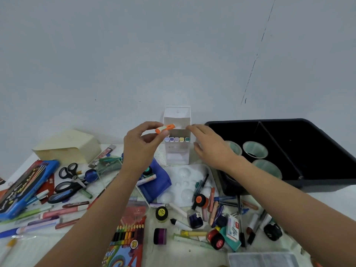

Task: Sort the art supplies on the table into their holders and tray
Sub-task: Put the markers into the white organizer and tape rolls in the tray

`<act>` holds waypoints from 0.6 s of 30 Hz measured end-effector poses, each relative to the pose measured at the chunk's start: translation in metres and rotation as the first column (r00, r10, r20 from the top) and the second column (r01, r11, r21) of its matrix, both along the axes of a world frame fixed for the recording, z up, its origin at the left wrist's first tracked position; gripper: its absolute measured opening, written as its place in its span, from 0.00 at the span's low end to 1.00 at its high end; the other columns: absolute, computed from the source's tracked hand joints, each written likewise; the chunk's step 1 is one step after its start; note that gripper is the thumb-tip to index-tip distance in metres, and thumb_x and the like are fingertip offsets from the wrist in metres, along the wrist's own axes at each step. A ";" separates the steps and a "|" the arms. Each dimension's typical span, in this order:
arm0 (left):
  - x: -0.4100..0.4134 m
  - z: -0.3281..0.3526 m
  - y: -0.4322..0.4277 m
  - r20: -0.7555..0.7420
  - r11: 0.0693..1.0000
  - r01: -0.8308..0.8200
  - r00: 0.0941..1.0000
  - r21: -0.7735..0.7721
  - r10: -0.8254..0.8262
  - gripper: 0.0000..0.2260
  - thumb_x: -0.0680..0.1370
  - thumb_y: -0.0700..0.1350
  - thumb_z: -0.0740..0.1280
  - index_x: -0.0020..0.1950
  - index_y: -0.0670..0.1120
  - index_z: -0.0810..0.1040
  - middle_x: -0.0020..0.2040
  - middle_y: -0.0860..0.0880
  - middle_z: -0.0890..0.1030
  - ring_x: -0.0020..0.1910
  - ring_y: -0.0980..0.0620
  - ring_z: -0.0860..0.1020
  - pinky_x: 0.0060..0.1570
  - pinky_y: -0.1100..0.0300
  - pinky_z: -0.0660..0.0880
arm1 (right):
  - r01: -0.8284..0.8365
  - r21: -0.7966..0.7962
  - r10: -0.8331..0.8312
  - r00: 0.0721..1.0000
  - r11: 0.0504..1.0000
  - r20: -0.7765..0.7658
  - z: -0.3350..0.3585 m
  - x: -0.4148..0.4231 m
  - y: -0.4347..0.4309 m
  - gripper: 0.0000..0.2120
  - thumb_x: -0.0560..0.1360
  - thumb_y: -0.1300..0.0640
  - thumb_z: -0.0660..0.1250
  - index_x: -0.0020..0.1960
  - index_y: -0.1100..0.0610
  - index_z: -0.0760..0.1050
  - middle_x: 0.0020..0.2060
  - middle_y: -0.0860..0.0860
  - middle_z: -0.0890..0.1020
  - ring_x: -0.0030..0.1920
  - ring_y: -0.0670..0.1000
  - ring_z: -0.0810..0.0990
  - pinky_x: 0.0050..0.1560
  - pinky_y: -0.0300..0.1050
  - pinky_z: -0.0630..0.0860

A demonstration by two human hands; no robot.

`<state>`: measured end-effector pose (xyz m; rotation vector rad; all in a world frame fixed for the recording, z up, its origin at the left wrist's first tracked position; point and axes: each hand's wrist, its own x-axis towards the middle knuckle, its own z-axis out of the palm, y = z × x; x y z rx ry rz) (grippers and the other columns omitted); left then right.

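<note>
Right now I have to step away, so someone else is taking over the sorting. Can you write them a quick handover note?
Left hand pinches an orange marker at the top opening of the white holder.
Right hand is open, touching the holder's top edge.
Done: a row of pastel markers stands in the holder; three cups sit in the black tray.
Left: drop the orange marker in, then sort the scissors, pens and paint jars scattered on the table.
</note>
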<state>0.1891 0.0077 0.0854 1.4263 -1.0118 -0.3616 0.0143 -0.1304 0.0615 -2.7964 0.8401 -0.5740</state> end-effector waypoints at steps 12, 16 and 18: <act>-0.007 0.010 0.008 0.064 0.986 -0.047 0.996 -0.161 0.058 0.09 0.75 0.43 0.75 0.48 0.38 0.81 0.41 0.42 0.84 0.40 0.51 0.86 0.39 0.59 0.80 | 0.011 -0.007 -0.011 1.000 1.000 0.027 -0.001 0.003 -0.003 0.26 0.77 0.63 0.64 0.75 0.57 0.67 0.72 0.53 0.70 0.70 0.56 0.69 0.68 0.48 0.69; -0.002 0.003 0.008 0.061 0.985 -0.064 0.995 -0.163 0.075 0.09 0.76 0.44 0.74 0.49 0.38 0.80 0.43 0.41 0.83 0.41 0.52 0.86 0.39 0.61 0.78 | 0.018 0.011 -0.018 1.000 1.000 0.024 -0.001 0.002 -0.002 0.26 0.77 0.62 0.64 0.75 0.57 0.66 0.73 0.54 0.69 0.70 0.56 0.68 0.67 0.50 0.70; 0.000 -0.001 0.003 0.105 0.985 -0.057 0.992 -0.162 0.075 0.09 0.76 0.44 0.75 0.49 0.39 0.81 0.44 0.43 0.83 0.42 0.52 0.86 0.39 0.57 0.80 | 0.021 0.013 -0.022 0.999 1.000 0.026 -0.001 0.003 -0.001 0.26 0.77 0.62 0.64 0.75 0.57 0.66 0.73 0.54 0.69 0.70 0.57 0.69 0.67 0.51 0.71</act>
